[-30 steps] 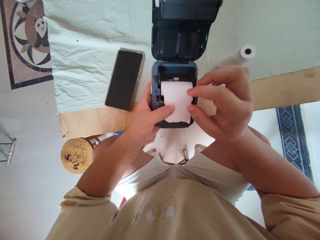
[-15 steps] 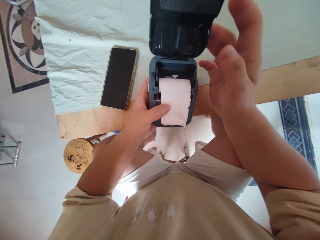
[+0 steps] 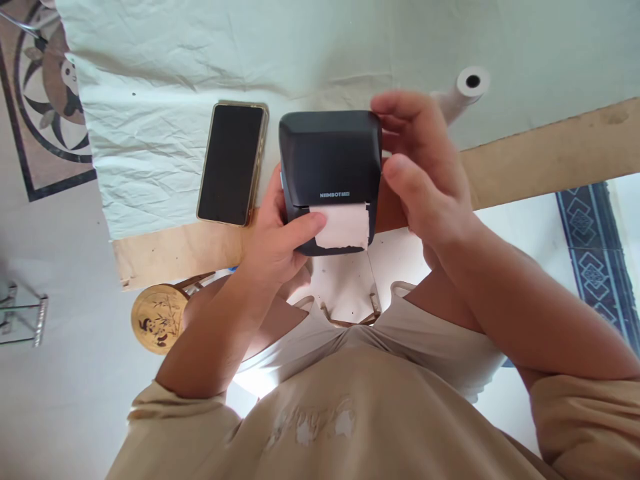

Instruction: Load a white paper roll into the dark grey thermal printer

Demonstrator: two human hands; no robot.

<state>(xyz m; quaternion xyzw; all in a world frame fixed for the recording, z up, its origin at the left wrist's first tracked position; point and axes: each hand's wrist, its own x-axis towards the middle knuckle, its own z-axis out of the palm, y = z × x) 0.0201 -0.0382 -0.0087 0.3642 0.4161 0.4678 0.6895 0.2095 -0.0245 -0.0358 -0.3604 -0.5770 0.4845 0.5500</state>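
Head view. One small black printer (image 3: 329, 180), held at the wooden table edge (image 3: 550, 143), between dark-screened phone (image 3: 233, 163) to the left and loose white paper roll (image 3: 454, 100) farther off to the right, the latter on pale cloth (image 3: 155, 140).

Left hand (image 3: 281, 239): closed round left side of printer, thumb pressed on paper strip (image 3: 345, 227), other fingers mostly hidden. Right hand (image 3: 431, 177): loosely curled beside right edge of cover (image 3: 330, 150), thumb and forefinger apart, nothing pinched between; contact with that edge uncertain.

Progress, as judged: cover down, paper apparently loaded and led out at the front over the casing. Latching not to be confirmed. Ragged end of strip untrimmed; no print visible on the exposed face.

Markings: "NIIMBOT" in pale letters along front of cover, followed by a boxed mark too small to read. Phone screen without text. Shirt (image 3: 380, 413) with raised lettering across the front, not legible. Round stool top (image 3: 157, 317) with panda and bamboo picture, no words made out.
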